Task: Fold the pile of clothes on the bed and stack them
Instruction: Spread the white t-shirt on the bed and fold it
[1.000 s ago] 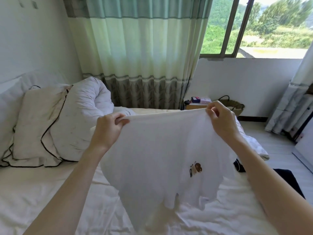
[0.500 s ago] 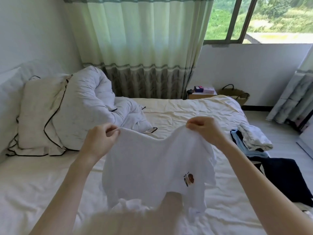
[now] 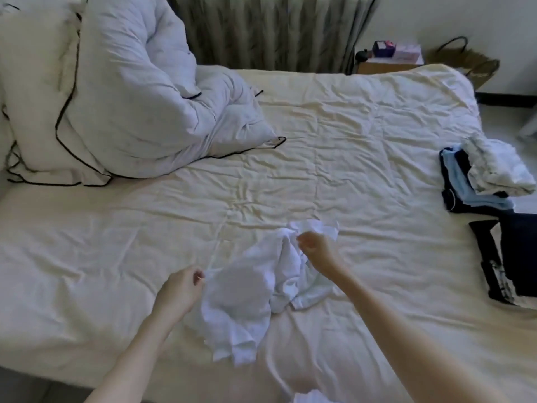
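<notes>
Rumpled cream bed (image 3: 348,158) carries the white T-shirt (image 3: 250,289) crumpled at its near edge, my left hand (image 3: 178,290) pinching one corner and my right hand (image 3: 315,247) gripping another, so next I must spread it flat before folding.
</notes>
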Available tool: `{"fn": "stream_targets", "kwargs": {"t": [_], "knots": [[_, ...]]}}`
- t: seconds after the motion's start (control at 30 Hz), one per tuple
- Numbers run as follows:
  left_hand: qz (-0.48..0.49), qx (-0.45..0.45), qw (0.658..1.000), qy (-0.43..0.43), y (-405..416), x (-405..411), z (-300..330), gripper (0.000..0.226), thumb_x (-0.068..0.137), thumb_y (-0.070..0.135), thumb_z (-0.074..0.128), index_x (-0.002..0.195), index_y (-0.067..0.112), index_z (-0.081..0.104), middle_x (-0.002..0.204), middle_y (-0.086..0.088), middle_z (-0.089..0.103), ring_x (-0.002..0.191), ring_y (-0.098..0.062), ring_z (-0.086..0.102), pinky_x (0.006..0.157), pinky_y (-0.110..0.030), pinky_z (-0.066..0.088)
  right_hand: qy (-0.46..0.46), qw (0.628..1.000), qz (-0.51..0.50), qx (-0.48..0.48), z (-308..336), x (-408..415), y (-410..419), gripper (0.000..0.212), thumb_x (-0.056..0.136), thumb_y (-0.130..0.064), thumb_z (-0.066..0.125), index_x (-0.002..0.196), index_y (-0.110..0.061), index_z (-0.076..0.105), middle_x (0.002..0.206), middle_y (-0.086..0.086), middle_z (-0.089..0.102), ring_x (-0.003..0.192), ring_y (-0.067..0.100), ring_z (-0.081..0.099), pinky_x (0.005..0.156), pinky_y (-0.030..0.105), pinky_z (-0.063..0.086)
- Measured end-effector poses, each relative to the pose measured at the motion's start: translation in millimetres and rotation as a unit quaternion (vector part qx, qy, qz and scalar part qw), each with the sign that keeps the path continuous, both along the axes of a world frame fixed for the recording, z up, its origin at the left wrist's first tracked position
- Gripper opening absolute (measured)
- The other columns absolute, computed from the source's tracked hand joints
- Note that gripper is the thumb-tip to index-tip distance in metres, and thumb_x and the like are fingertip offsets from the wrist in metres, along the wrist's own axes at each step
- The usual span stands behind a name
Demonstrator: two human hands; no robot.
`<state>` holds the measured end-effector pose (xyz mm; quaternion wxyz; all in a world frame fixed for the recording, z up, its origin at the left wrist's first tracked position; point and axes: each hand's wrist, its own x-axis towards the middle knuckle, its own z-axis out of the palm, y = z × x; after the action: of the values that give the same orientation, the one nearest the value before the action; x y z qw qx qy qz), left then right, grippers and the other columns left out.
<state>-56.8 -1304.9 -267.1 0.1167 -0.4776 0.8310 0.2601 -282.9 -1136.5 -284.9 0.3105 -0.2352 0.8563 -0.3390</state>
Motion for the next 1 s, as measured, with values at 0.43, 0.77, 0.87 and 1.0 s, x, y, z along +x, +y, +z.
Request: {"fn": "stream_targets", "kwargs": {"t": [0.43,0.77,0.87,1.0], "knots": [[-0.564,-0.053,0.821,0.071,99,-83,-198,0.031,0.065,0.003,0.066,0.09,0.019,0.072,0.1,0.002,0.069,0.097,-0.019,0.066,0.075,-0.029,0.054,-0.042,0.992,-0.018,0.119,-203,49,69,0.028,0.088,-0.003,0.054,0.115,-0.002,0.064,0.113,0.015,0.064,0.106,0.029,0.058,0.09,0.028,0.041],[-0.438,-0.085,0.864,0.235,18,-108,-199,0.01,0.072,-0.004,0.066,0.077,0.004,0.069,0.078,-0.011,0.065,0.069,-0.028,0.064,0.054,-0.031,0.051,0.06,0.998,0.011,0.016,-202,55,40,0.04,0.08,-0.008,0.071,0.119,-0.003,0.062,0.117,0.013,0.061,0.111,0.031,0.054,0.096,0.024,0.034],[-0.38,-0.062,0.886,0.258,15,-102,-172,0.006,0.076,0.004,0.064,0.08,0.001,0.069,0.077,-0.008,0.065,0.066,-0.026,0.062,0.05,-0.033,0.051,0.122,0.992,0.004,-0.036,-179,59,20,0.053,0.07,-0.012,0.08,0.119,-0.003,0.062,0.115,0.016,0.061,0.103,0.033,0.059,0.087,0.041,0.048],[-0.297,-0.047,0.91,0.286,20,-100,-127,0.01,0.076,0.011,0.065,0.078,0.001,0.068,0.07,-0.007,0.063,0.062,-0.023,0.06,0.05,-0.035,0.049,0.195,0.978,0.011,-0.068,-144,57,-5,0.053,0.065,-0.016,0.082,0.114,-0.005,0.065,0.107,0.014,0.065,0.093,0.032,0.063,0.077,0.041,0.05]]}}
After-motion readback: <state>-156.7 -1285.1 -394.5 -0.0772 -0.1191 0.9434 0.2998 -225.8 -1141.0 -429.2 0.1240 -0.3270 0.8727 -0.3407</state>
